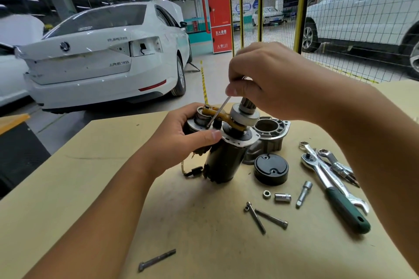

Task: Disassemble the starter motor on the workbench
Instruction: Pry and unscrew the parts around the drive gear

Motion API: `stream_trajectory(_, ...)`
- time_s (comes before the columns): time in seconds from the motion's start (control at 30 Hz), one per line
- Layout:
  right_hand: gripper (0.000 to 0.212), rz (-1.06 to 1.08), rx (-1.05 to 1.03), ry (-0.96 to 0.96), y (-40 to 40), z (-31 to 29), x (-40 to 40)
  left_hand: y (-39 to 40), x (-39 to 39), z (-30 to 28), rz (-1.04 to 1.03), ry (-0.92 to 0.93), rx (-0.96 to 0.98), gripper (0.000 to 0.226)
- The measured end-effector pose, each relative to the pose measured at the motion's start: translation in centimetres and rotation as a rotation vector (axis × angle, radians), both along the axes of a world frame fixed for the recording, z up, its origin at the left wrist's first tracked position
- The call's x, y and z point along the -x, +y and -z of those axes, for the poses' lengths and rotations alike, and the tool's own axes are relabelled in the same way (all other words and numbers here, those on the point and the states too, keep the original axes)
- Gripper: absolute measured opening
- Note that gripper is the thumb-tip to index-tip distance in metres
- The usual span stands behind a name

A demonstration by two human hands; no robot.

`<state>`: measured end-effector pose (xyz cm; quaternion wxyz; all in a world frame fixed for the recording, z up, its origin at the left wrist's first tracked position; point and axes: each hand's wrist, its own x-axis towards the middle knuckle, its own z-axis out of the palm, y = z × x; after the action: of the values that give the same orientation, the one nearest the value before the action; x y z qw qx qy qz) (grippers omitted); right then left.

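- The starter motor (pixel 223 158) stands upright on the workbench (pixel 90 188), already partly stripped: its grey nose housing (pixel 268 136) and black end cap (pixel 271 169) lie just behind and beside it.
- Two long bolts (pixel 264 217), a nut (pixel 266 194) and a socket (pixel 282 197) lie loose near the ratchet (pixel 333 190).
- The left hand (pixel 181 133) wraps around the smaller cylinder beside the motor body.
- The right hand (pixel 267 79) pinches a thin screwdriver (pixel 218 112), its tip apparently at the yellow lever (pixel 226 118).
- Lever, gear shaft and motor body are still joined.
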<state>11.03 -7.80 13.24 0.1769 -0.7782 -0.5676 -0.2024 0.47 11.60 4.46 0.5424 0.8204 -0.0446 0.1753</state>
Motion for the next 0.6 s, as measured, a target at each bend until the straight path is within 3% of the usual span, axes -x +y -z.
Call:
stream_trajectory(0.23,0.008,-0.074,-0.027,0.032,-0.22,-0.20,0.12,-0.05,-0.01,-0.11,0.003,0.006,0.003,0.029)
stream_trajectory(0.6,0.018,-0.021,0.030,0.041,0.27,0.30,-0.16,-0.01,-0.05,-0.02,0.001,-0.016,-0.038,0.036)
